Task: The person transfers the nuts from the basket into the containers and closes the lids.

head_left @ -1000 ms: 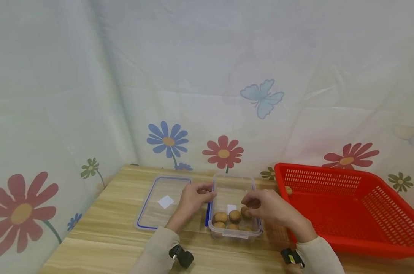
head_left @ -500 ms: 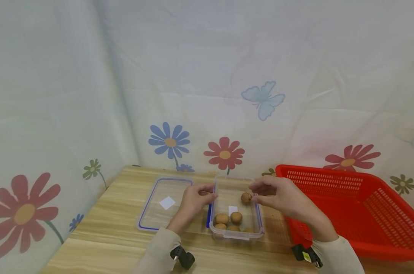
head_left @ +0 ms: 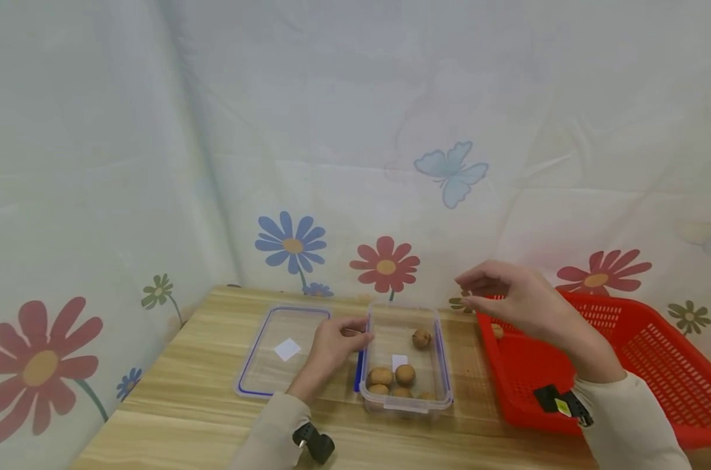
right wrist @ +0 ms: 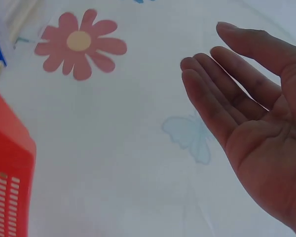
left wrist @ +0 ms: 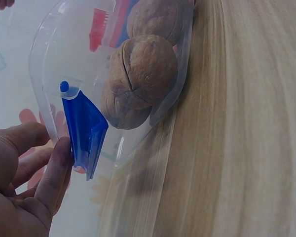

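Observation:
A clear container [head_left: 390,336] has several walnuts [head_left: 405,374] grouped at its near end. One more walnut [head_left: 422,338] lies apart, towards the far right of the container. My left hand [head_left: 330,346] pinches the container's left rim between thumb and fingers. In the left wrist view, the fingers of that hand [left wrist: 32,180] are beside a blue clip [left wrist: 84,131], with walnuts [left wrist: 148,66] showing through the wall. Above the near-left part of the red basket [head_left: 572,372] is my right hand [head_left: 525,303]; the right wrist view shows this hand [right wrist: 261,113] empty, fingers extended.
A clear lid with a blue seal [head_left: 267,375] lies flat left of the container. One walnut [head_left: 497,331] sits at the far-left side inside the basket. A flowered curtain [head_left: 343,163] hangs behind the wooden table [head_left: 179,385].
My right hand has let go of a walnut, which now lies farther back in the container, and has risen away to the right. My left hand has stayed at the rim.

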